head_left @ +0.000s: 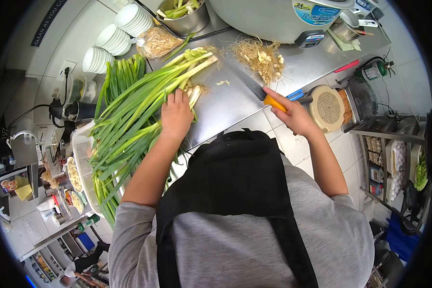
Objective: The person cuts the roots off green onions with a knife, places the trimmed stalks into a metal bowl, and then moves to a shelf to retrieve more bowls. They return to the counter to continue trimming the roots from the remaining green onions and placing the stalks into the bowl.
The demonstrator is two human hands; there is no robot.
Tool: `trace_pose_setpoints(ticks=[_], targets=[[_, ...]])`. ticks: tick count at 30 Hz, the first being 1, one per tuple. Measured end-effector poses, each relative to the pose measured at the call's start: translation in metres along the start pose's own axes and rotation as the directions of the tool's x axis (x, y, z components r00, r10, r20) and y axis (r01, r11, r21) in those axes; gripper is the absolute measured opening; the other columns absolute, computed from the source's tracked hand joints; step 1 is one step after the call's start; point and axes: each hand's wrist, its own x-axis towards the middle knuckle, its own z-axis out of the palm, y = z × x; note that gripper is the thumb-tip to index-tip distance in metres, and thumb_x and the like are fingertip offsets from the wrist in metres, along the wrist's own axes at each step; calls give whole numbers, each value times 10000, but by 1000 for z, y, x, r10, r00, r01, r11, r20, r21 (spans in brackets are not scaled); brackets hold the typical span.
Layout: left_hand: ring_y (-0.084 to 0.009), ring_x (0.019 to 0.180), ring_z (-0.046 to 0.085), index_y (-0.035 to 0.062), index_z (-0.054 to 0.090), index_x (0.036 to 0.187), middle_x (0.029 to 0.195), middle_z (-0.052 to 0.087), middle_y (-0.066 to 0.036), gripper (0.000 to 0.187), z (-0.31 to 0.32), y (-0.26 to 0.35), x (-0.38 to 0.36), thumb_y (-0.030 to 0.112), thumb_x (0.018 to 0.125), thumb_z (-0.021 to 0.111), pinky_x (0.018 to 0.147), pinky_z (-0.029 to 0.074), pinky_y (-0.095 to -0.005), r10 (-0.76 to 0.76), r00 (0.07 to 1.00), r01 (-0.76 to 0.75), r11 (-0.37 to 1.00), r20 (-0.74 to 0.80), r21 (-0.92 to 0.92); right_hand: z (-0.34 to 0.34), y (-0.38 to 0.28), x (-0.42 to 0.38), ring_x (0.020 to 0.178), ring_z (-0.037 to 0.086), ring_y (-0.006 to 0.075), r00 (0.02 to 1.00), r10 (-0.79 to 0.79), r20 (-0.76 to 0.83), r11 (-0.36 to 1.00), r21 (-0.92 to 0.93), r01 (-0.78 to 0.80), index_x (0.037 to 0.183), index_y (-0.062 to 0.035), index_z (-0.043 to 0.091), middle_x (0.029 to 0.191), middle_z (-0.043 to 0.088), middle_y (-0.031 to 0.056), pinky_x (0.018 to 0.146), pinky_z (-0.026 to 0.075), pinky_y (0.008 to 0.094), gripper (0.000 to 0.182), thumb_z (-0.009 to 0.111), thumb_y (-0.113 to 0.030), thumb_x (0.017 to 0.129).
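Across the left of the counter (228, 108) lies a thick heap of scallions (144, 103), pale root ends toward the middle, long green leaves trailing down past a white basket (84, 165). The left grip (176, 115) is on them near the pale end, fingers bent over the stalks; whether it closes right round any of them I cannot tell, since the underside is hidden. The right grip (295, 115) is wrapped around the orange handle of a knife (253, 87), whose blade points up and left, apart from the left fingers. Beyond the blade sits a pile of roots (260, 60), near the rice cooker (269, 19). Each stalk should be light, though the whole heap would have some weight and would sag. The white shanks look firm and fairly stiff, likely slick if wet, and best held there, just above the roots, with fingertips tucked back from the edge. The leaves look soft and hollow; squeezed hard they would probably crease or split, and lifting by their tips would let the bunch slide apart and tangle.
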Motion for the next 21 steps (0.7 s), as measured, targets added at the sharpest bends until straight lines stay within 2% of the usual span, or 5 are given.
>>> trace_pose_setpoints(ticks=[2, 5, 11, 15, 21], targets=[[-262, 1114, 528, 8, 601, 1178, 1332, 492, -125, 555, 2, 3, 2, 327, 756, 769, 868, 513, -380, -93, 996, 94, 995, -16, 24, -10, -26, 3, 847, 699, 366, 936, 350, 45, 933, 75, -352, 1545, -353, 365, 1075, 708, 215, 805, 542, 436, 624, 583, -178, 988], [-309, 1183, 498, -17, 610, 1197, 1429, 422, -139, 625, 9, 5, 1, 330, 712, 797, 913, 507, -406, -146, 989, 144, 987, 27, 76, -9, -32, 10, 843, 694, 385, 910, 414, 1, 910, -16, -414, 1564, -342, 317, 1007, 707, 240, 808, 535, 459, 652, 573, -182, 986], [-338, 1329, 392, 9, 658, 1172, 1547, 311, -144, 559, -12, 0, 6, 306, 719, 795, 1062, 360, -512, -109, 988, 125, 979, 107, -161, 20, 9, 37, 831, 686, 400, 948, 311, -69, 922, -219, -319, 1583, -339, 245, 911, 691, 249, 788, 536, 482, 677, 533, -198, 986], [-312, 1399, 372, -5, 673, 1122, 1559, 335, -152, 357, -7, 32, -2, 180, 817, 655, 1118, 307, -539, 222, 970, -208, 968, -94, 139, 23, 5, 61, 808, 683, 386, 937, 346, -39, 901, -267, -343, 1590, -348, 216, 892, 685, 254, 774, 537, 468, 711, 550, -185, 985], [-295, 1379, 405, -52, 661, 1125, 1534, 379, -142, 333, 5, 67, 34, 134, 864, 573, 1131, 313, -504, 280, 920, -280, 959, -275, 41, 27, 2, 61, 822, 688, 386, 943, 333, 23, 898, -313, -309, 1578, -330, 261, 898, 694, 237, 776, 545, 491, 663, 526, -204, 983]])
